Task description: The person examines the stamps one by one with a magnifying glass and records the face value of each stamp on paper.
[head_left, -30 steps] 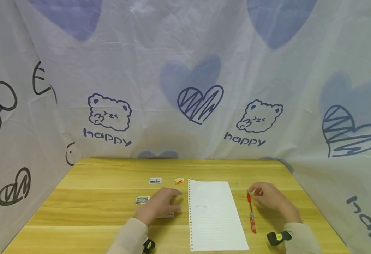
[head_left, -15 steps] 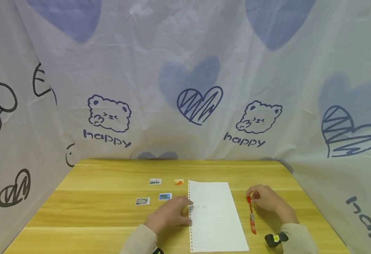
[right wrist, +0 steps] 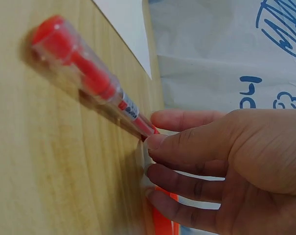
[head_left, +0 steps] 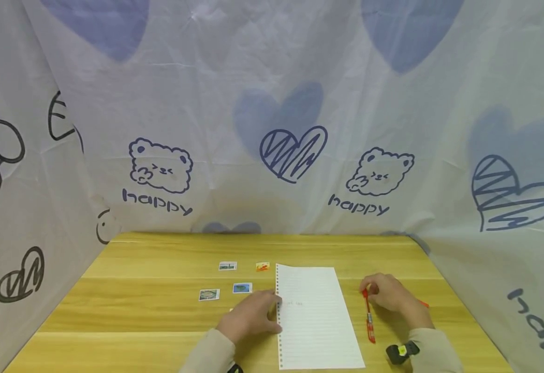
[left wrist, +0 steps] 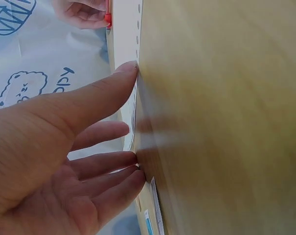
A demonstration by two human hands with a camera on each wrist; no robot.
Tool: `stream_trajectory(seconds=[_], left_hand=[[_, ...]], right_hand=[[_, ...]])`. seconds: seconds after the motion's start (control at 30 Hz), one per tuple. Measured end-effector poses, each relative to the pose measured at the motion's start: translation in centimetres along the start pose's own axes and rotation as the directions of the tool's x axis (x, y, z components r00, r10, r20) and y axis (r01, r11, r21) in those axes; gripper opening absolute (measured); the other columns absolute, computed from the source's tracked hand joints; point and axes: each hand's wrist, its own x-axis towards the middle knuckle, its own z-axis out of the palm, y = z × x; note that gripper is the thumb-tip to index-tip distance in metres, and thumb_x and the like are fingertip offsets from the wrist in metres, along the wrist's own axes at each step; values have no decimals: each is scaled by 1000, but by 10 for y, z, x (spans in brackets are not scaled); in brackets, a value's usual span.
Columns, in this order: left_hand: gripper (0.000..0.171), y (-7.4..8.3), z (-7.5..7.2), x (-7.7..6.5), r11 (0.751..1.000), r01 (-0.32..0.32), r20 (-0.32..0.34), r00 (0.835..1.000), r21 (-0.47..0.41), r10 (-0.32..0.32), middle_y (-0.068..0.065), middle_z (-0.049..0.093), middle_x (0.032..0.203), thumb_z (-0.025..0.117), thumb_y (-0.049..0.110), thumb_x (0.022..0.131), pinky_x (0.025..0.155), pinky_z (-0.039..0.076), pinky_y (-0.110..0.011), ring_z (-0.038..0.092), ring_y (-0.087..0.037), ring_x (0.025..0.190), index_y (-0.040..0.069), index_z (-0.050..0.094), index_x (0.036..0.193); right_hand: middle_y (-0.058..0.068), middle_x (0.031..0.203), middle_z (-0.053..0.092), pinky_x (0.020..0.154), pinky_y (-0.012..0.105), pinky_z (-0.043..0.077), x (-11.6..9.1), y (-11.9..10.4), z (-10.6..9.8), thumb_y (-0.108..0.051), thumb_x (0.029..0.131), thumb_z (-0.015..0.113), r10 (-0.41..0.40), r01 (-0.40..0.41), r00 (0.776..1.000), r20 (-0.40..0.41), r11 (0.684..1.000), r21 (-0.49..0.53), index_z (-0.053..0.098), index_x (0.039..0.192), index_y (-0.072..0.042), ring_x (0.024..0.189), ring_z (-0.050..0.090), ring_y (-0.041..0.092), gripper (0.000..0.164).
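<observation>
A sheet of lined paper (head_left: pixel 315 321) with punched holes down its left side lies on the table, faint writing near that side. My left hand (head_left: pixel 253 316) rests at this edge, thumb and fingertips relaxed and spread along it. In the left wrist view, the hand's (left wrist: pixel 84 142) thumb tip overlaps the holes. Right of the paper lies a red pen (head_left: pixel 368 316), its clear cap toward me. My right hand (head_left: pixel 388 292) pinches the pen's far end between thumb and index finger. The right wrist view shows the pen (right wrist: pixel 89 68) slanting from the fingertips, other fingers loosely bent.
Several small picture stamps lie left of the paper: a grey one (head_left: pixel 227 266), a yellow one (head_left: pixel 262 266), a green-grey one (head_left: pixel 209 295) and a blue one (head_left: pixel 242 287). A red-orange object (right wrist: pixel 162 215) sits behind my right fingers. A printed cloth (head_left: pixel 253 197) hangs behind the wooden table.
My left hand has moved right from over the stamps to the paper's edge, uncovering the blue stamp. My right hand has shifted slightly toward me, and the red-orange object now shows beside its wrist.
</observation>
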Motion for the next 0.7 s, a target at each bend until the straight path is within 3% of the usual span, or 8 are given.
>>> stream_trajectory(seconds=[0.27, 0.7], left_hand=[[60, 1, -1, -1, 1000, 1, 3, 1000, 22, -1, -10, 71, 128, 89, 31, 78, 103, 56, -41, 67, -25, 111, 5, 69, 128], [63, 6, -4, -1, 1000, 29, 0, 1000, 7, -29, -20, 63, 143, 90, 30, 78, 112, 51, -48, 63, -36, 126, 3, 67, 130]], right_hand=[[2, 83, 68, 68, 29, 48, 1, -2, 1, 12, 79, 74, -35, 34, 999, -12, 999, -26, 75, 93, -10, 77, 55, 15, 26], [2, 79, 66, 65, 25, 44, -1, -4, 5, 11, 79, 74, -57, 55, 998, -31, 997, -61, 69, 86, -12, 73, 51, 11, 25]])
